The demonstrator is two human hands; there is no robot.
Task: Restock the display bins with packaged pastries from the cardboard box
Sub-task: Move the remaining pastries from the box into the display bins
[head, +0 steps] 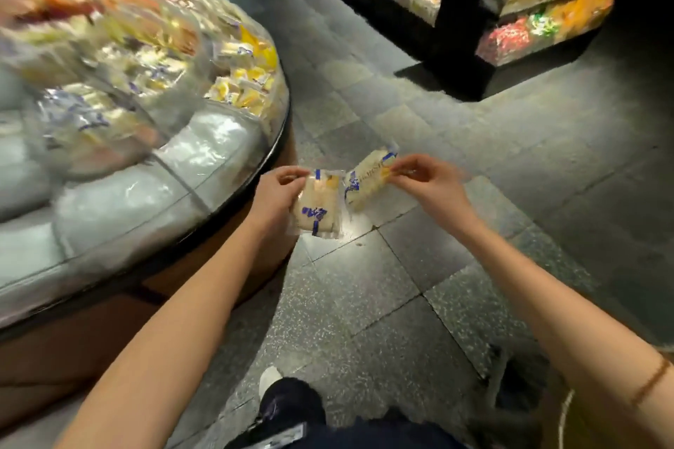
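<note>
Presently we hold two packaged pastries, one in each hand, above the tiled floor (364, 284). Our left hand (279, 189) pinches the upper edge of the first packet (318, 210) between thumb and curled fingers, so the packet hangs just below the hand. Our right hand (434, 189) pinches the end seam of the second packet (366, 180), which reaches leftward from its fingertips until the two wrappers nearly meet between the hands. The display bins (219, 142) lie up and to the left of the left hand, on a round stand. For this step we judge it best to carry each packet by its seam rather than its soft middle, pass the left one over the rim first, and lay both flat among like packets. Count: two hands, two packets in hand, one round stand. Packets already in the bins are too blurred to count, and we cannot identify the cardboard box with certainty. One shelf unit (463, 11) stands well beyond the right hand.
</note>
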